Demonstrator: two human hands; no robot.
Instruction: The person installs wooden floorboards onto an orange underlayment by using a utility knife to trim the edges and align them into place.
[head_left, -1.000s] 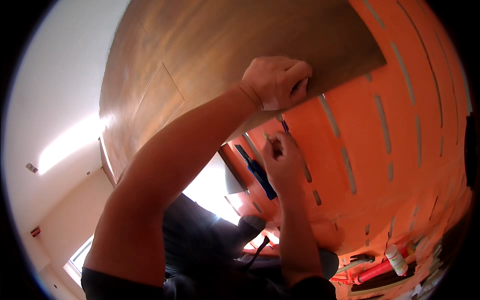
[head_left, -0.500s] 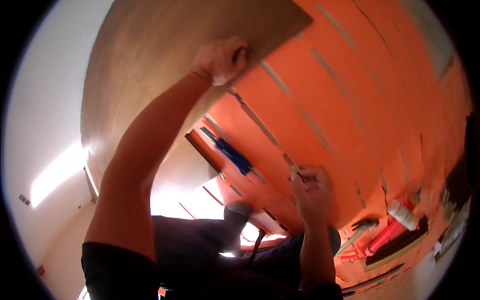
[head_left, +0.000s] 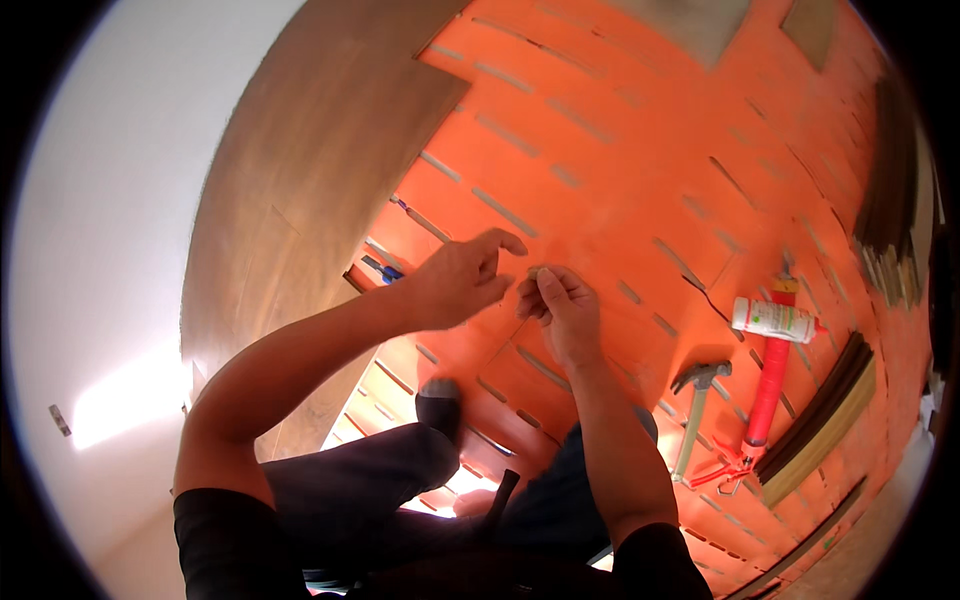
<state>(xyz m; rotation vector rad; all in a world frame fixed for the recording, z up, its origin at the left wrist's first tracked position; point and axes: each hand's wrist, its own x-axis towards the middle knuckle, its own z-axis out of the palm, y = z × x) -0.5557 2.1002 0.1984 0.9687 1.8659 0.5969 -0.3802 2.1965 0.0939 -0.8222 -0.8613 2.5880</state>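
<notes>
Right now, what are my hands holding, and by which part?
Your right hand pinches a small tan piece, mostly hidden, so which part can't be told. Your left hand appears empty.

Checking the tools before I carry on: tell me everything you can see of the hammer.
The hammer has a dark, metallic-looking head with a curved claw on its left end and a slim, pale handle, perhaps wooden. It lies on its side on the orange underlay, head toward the picture's top, left of the red caulking gun. Nothing holds it; whether it touches the gun is unclear.
</notes>
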